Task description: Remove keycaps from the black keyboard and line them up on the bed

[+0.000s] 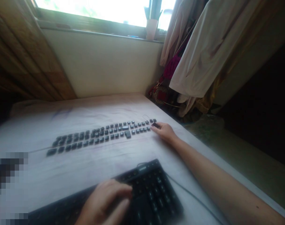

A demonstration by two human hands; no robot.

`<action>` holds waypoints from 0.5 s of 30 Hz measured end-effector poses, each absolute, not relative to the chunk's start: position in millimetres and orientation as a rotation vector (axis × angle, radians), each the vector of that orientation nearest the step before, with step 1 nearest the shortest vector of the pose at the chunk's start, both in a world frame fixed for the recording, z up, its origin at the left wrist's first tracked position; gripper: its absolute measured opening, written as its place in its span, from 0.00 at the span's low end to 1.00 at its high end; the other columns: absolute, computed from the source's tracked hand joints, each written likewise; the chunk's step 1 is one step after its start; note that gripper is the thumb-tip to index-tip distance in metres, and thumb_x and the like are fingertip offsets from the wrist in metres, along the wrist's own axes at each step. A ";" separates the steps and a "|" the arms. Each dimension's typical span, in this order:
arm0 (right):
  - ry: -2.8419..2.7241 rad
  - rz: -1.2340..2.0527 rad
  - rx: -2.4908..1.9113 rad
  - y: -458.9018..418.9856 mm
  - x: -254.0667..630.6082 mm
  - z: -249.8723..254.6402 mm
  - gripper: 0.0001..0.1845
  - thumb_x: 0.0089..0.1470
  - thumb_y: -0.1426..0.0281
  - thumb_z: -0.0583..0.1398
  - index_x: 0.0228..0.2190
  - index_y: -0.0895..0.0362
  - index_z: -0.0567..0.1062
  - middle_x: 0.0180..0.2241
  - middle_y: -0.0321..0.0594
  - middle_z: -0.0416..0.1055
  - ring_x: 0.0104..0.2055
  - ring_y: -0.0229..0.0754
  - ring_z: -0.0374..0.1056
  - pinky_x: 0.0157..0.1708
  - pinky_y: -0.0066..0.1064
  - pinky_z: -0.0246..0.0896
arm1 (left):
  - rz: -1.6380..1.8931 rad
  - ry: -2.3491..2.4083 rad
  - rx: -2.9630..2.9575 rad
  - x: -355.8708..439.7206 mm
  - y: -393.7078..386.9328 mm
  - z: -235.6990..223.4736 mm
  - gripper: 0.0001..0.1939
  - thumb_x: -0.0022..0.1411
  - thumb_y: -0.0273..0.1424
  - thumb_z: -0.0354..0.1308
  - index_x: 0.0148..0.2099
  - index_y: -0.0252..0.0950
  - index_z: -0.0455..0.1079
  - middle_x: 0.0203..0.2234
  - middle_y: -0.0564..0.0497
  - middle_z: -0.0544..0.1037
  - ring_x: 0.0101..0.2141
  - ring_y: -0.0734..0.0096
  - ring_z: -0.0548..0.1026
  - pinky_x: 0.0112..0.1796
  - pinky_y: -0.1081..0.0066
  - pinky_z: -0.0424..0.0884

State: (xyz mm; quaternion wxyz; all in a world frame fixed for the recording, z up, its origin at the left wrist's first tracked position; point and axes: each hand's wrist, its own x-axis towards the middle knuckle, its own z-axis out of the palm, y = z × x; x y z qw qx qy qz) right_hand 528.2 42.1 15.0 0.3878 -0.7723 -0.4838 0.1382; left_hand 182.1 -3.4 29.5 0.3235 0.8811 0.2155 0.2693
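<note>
At the right end of several rows of loose black keycaps [106,138] on the pale sheet, my right hand [165,132] is closed with a dark keycap [155,125] between its fingers. A black keyboard [145,175] lies tilted across the lower middle, with parts of its key area stripped to bare sockets. My left hand [104,203] is over the keyboard's middle. Its fingers are half curled, thumb and forefinger apart, and nothing shows between them. Motion blur softens this hand and the keyboard, and the hand hides part of the board.
A cable [191,193] runs from behind the keyboard toward the lower right. The sheet-covered bed [97,109] ends on the right at a dark gap. Hanging clothes [201,50] and bags stand beyond it. A window ledge with a potted plant [151,28] is at the back, a curtain [22,53] at left.
</note>
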 end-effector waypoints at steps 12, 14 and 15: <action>-0.856 0.683 -1.503 -23.9 498.6 49.3 0.23 0.51 0.51 0.54 0.21 0.56 0.71 0.15 0.31 0.60 0.17 0.33 0.54 0.17 0.26 0.49 | 0.750 0.575 2.343 184.4 -4.7 31.2 0.10 0.65 0.30 0.58 0.47 0.49 0.72 0.37 0.58 0.81 0.37 0.73 0.80 0.39 0.77 0.77; -0.835 0.757 -1.460 -37.1 492.8 55.1 0.24 0.53 0.51 0.55 0.21 0.58 0.73 0.13 0.29 0.55 0.15 0.32 0.50 0.15 0.26 0.43 | 0.738 0.579 2.347 184.5 -4.8 31.1 0.10 0.65 0.31 0.58 0.47 0.49 0.72 0.37 0.58 0.81 0.37 0.73 0.80 0.39 0.78 0.77; -0.831 0.804 -1.428 -42.7 490.3 57.1 0.24 0.53 0.51 0.57 0.21 0.58 0.74 0.13 0.28 0.54 0.15 0.31 0.48 0.14 0.25 0.40 | 0.727 0.581 2.351 184.1 -4.9 30.5 0.10 0.65 0.31 0.58 0.48 0.50 0.72 0.37 0.58 0.81 0.38 0.73 0.80 0.39 0.78 0.77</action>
